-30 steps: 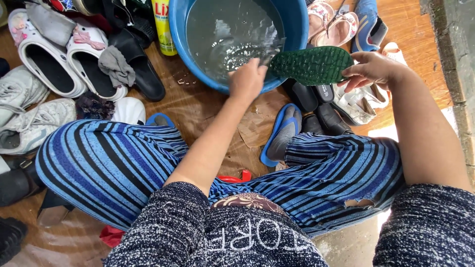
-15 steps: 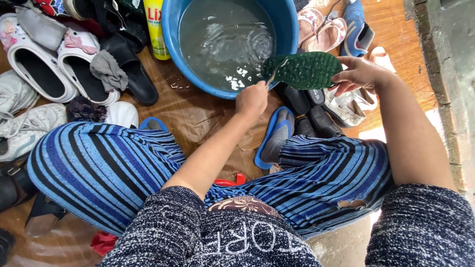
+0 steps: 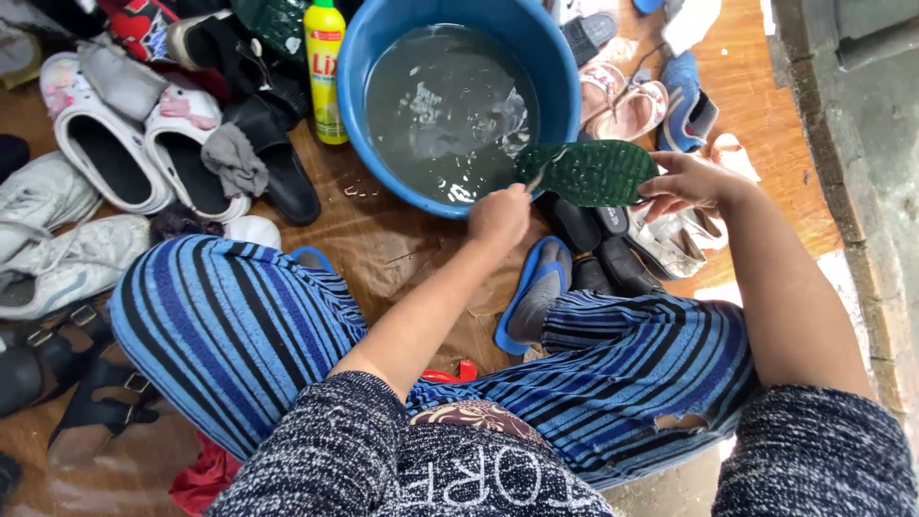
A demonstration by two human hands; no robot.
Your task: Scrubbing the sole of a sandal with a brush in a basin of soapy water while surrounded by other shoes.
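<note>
right hand: closed on green sole, held at basin rim, 4 o'clock. left hand: fisted around a small tool touching the sole's left end. bottle: at basin's 9 o'clock. slipper: below left hand.

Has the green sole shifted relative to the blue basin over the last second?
Barely. The green sole stays at the blue basin near rim, right hand holding its end, left hand at the other.
</note>
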